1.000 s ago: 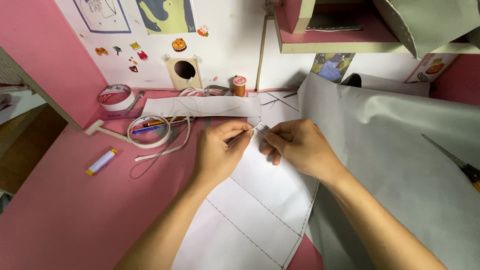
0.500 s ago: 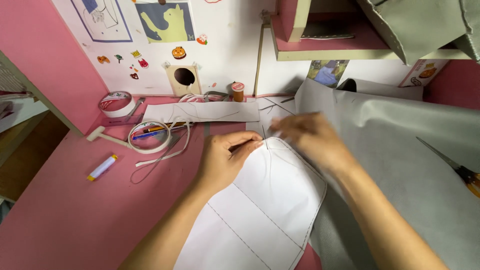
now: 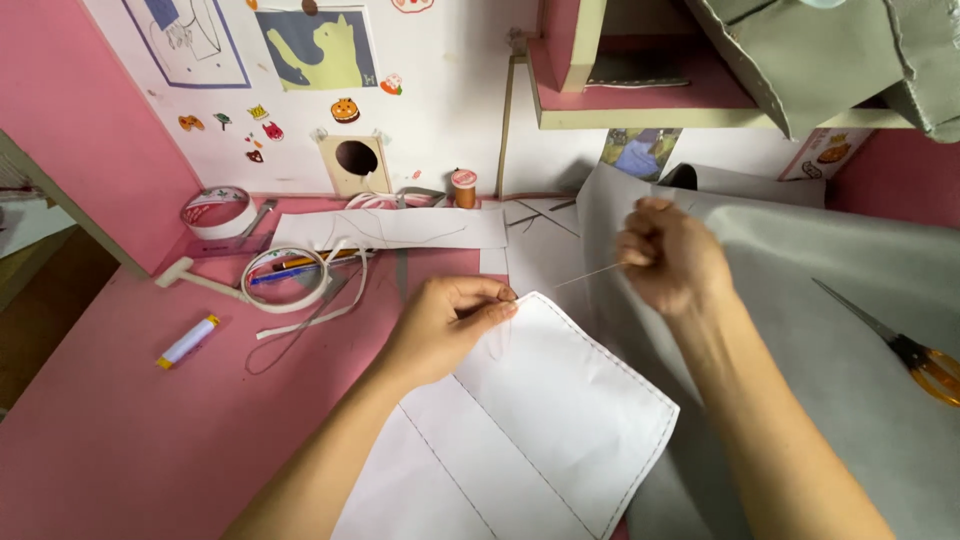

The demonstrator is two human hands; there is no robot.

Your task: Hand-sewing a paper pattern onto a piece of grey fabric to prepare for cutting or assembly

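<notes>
A white fabric piece (image 3: 540,430) with stitched lines lies on the pink desk (image 3: 120,440). My left hand (image 3: 445,325) pinches its top corner between thumb and fingers. My right hand (image 3: 670,255) is raised to the right with fingers closed, pulling a thin thread (image 3: 590,275) taut from that corner. Whether it holds a needle is too small to tell. A large grey fabric sheet (image 3: 820,340) lies under my right arm.
Scissors with orange handles (image 3: 905,345) rest on the grey fabric at the right. A tape roll (image 3: 215,210), a tape ring (image 3: 285,280) with pens, a small tube (image 3: 187,341) and a thread spool (image 3: 463,187) sit at the back left. A shelf (image 3: 640,100) overhangs above.
My right hand has moved up and to the right, away from the left hand, drawing the thread out. The left hand keeps its pinch on the white fabric's corner.
</notes>
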